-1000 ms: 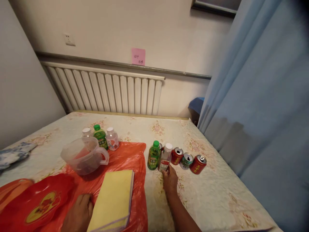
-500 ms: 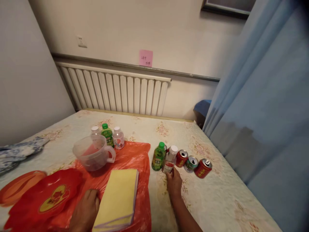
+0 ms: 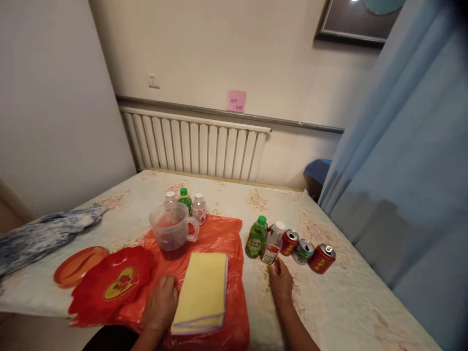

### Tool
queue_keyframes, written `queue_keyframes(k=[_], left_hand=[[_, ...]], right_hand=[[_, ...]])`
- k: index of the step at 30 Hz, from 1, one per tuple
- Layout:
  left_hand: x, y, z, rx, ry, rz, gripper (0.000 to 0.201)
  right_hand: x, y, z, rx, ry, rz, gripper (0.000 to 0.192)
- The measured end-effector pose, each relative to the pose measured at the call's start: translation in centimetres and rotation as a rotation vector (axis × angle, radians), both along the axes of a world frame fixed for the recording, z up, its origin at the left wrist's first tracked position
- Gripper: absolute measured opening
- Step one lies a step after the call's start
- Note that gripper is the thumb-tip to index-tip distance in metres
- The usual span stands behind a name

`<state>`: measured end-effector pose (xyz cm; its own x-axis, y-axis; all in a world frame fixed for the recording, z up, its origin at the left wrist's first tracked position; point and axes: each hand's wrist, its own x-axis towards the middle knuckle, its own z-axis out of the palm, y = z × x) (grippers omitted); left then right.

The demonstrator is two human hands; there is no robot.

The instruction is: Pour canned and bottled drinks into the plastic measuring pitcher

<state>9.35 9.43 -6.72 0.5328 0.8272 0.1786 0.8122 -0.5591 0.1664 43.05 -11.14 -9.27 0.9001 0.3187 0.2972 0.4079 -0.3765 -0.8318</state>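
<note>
From the head view, the right hand [image 3: 281, 282] is lying on the bedsheet [image 3: 329, 302], fingers loosely extended and gripping nothing, their tips touching the base of the white-capped bottle [image 3: 272, 243], which is leaning just beyond them between a green bottle [image 3: 255, 238] and tipped cans [image 3: 303, 250]. The left hand [image 3: 161, 303] is resting flat, fingers spread, on the orange bag [image 3: 223, 234], probably pinning it, just beside a yellow pad [image 3: 203, 288].

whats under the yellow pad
The yellow pad lies on an orange plastic bag, spread over the flowered tablecloth. Whatever lies beneath the pad itself is covered.
</note>
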Motion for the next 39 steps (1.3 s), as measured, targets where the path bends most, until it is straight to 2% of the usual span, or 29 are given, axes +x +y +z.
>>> queue_keyframes(k=[10, 19, 26, 33, 36, 39], left_hand=[[-0.4, 0.1, 0.0, -0.016, -0.037, -0.038, 0.02], [-0.2, 0.1, 0.1, -0.013, -0.031, -0.052, 0.022], [-0.3, -0.2, 0.5, -0.026, -0.022, -0.03, 0.021], [-0.4, -0.5, 0.8, -0.061, -0.03, -0.015, 0.02], [-0.5, -0.6, 1.0, -0.08, -0.035, -0.006, 0.019], [-0.6, -0.7, 0.9, -0.104, -0.044, 0.005, 0.02]], right_hand=[[-2.6, -1.4, -0.6, 0.0, -0.036, -0.014, 0.047], [-3.8, -2.1, -1.1, -0.015, -0.059, -0.01, 0.049], [-5.0, -2.6, -0.6, -0.039, -0.068, -0.009, 0.042], [-6.0, -2.6, -0.4, -0.077, -0.058, 0.003, 0.044], [-6.9, -1.1, 0.6, -0.038, -0.022, 0.06, 0.042], [-7.9, 2.5, 3.3, 0.035, -0.033, 0.17, 0.039]])
